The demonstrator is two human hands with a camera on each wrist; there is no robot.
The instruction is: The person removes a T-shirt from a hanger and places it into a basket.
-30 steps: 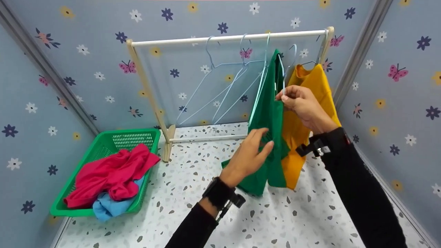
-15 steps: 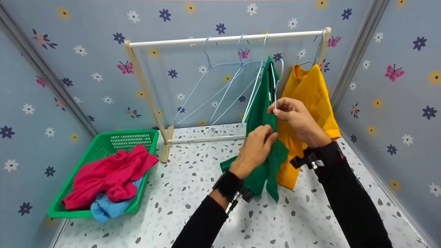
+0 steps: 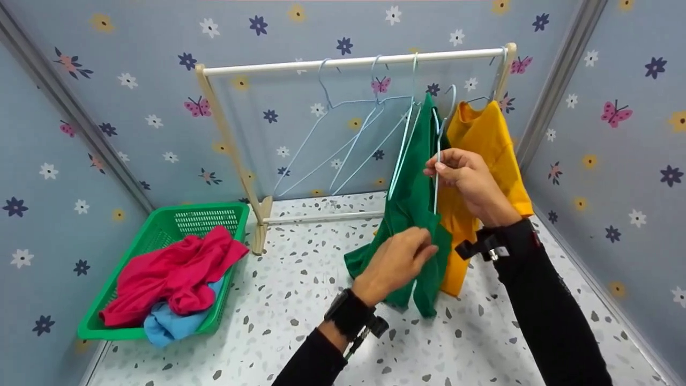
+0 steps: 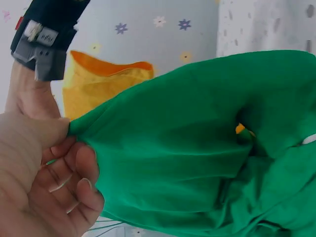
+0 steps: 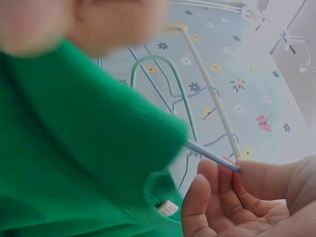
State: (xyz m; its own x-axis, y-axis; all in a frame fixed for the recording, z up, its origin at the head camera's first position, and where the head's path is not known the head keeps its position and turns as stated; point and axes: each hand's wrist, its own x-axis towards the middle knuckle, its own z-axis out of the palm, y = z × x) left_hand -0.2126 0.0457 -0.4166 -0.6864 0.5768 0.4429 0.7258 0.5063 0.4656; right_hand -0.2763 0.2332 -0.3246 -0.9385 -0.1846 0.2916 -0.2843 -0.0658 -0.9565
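Note:
My right hand (image 3: 469,179) pinches the wire of a light-blue hanger (image 3: 436,195) between thumb and fingers, its hook pointing up below the rail. A green T-shirt (image 3: 412,187) hangs partly over this hanger. In the right wrist view the hanger wire (image 5: 212,157) comes out of the green cloth (image 5: 98,133), close to a white neck label (image 5: 168,208). Lower down, my left hand (image 3: 396,262) pinches an edge of the shirt. The left wrist view shows the thumb and curled fingers on the stretched green cloth (image 4: 173,143).
A yellow shirt (image 3: 490,139) hangs at the right end of the white rail (image 3: 268,65). Several bare wire hangers (image 3: 327,102) hang left of the green shirt. A green basket (image 3: 153,225) with a pink garment (image 3: 177,271) and a blue garment (image 3: 171,321) stands at left.
My left hand has closed on the green shirt and drawn it downward, baring more of the hanger wire. The right hand with the hanger dipped, shifted left, then came back slightly right.

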